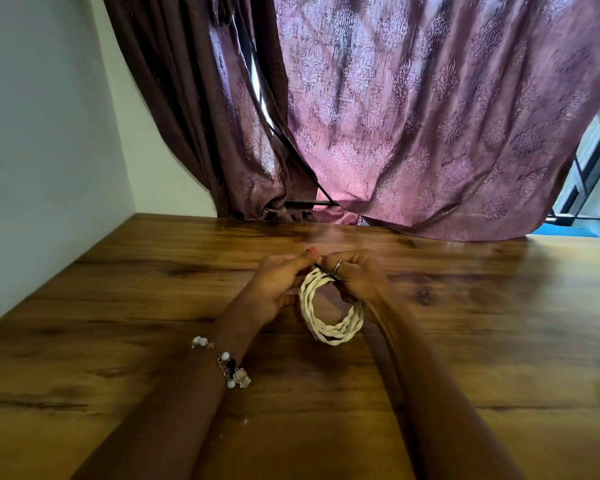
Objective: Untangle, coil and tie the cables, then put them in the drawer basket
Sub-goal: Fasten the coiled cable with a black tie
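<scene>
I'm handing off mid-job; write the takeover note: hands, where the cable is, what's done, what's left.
Left hand: grips the top of the cream twisted cable coil, held above the brown wooden table.
Right hand: pinches a thin dark tie at the coil's top.
Done: this cable is coiled.
Left: finish the tie, then put the coil in the drawer basket, which is not in view. No other cables visible.

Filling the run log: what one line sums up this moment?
stage: tying | white cable coil: coiled, held above wooden table | left hand: grips coil | right hand: pinches dark tie | drawer basket: unseen
</scene>
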Tool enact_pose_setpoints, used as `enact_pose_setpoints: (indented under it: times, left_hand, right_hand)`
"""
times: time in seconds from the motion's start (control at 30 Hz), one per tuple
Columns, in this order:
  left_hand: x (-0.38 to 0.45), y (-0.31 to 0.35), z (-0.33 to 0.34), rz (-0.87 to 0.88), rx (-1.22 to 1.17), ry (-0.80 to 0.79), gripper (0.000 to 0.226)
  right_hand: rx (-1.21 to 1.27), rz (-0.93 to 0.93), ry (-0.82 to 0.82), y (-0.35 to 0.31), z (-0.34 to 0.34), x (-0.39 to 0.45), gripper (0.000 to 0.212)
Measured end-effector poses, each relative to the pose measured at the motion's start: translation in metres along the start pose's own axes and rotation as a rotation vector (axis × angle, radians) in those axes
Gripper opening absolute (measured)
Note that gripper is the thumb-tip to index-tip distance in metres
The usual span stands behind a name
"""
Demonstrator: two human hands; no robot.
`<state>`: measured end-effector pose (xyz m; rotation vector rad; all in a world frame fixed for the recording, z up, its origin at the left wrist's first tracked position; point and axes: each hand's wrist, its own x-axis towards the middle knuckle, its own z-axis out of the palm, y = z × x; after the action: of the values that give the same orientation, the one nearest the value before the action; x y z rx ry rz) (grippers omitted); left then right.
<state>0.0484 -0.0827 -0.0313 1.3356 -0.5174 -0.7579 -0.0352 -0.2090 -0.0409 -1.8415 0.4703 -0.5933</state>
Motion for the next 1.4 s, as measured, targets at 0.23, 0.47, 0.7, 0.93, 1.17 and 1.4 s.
enact_pose_setpoints:
  times: [0.23,0.47,0.7,0.93,1.17,1.4]
  left_hand:
    - [0.000,0.004,-0.002,0.160,0.044,0.255,0.020]
    - [0.005,-0.002,-0.005,0.222,0.199,0.339,0.037]
    - [0.006,-0.001,-0.006,0.289,0.233,0.396,0.026]
    - [0.006,0.001,-0.006,0.433,0.330,0.423,0.021]
    - [0.004,0.006,-0.011,0.428,0.205,0.437,0.019]
    - [-0.002,0.006,-0.007,0.666,0.379,0.457,0.012]
  right_hand:
    - [-0.136,-0.194,-0.063,-0.016,0.010,-0.012,0.030]
    - [0.044,-0.137,-0.098,-0.021,0.008,-0.019,0.011]
    - [0.011,-0.206,-0.204,-0.023,0.004,-0.025,0.015]
    - [0.035,-0.213,-0.173,-0.023,0.000,-0.024,0.014]
    - [0.180,-0.151,-0.139,-0.035,0.020,-0.031,0.007]
    - [0.185,-0.139,-0.119,-0.043,0.028,-0.034,0.035]
